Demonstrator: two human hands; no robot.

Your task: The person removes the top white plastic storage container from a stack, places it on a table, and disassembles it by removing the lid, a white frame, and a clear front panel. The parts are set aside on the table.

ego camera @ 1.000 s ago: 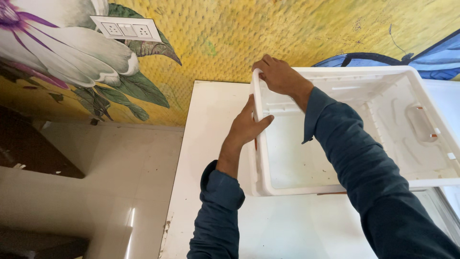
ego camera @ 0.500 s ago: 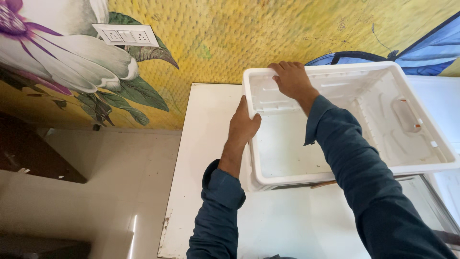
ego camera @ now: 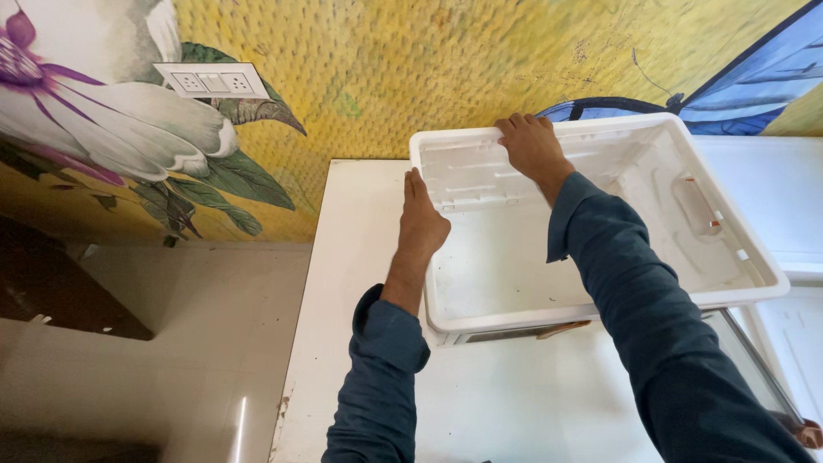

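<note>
A large white plastic tub (ego camera: 514,266), empty and open at the top, rests on a white flat top (ego camera: 360,257). My left hand (ego camera: 423,221) lies flat against the outside of the tub's left wall, fingers straight and pointing up. My right hand (ego camera: 533,146) grips the tub's far rim, fingers curled over the edge. Both arms wear dark blue sleeves. An oval handle recess (ego camera: 696,206) shows on the tub's right inner wall.
Behind stands a yellow wall painted with a white flower (ego camera: 129,111) and a blue butterfly wing (ego camera: 746,77). A white switch plate (ego camera: 210,81) is on the wall. Pale floor tiles (ego camera: 154,343) lie to the left; a glass edge (ego camera: 754,360) shows under the tub at right.
My right hand slid from the tub's left corner along the far rim to the right. My left hand flattened against the left wall. The tub turned and shifted a little to the left.
</note>
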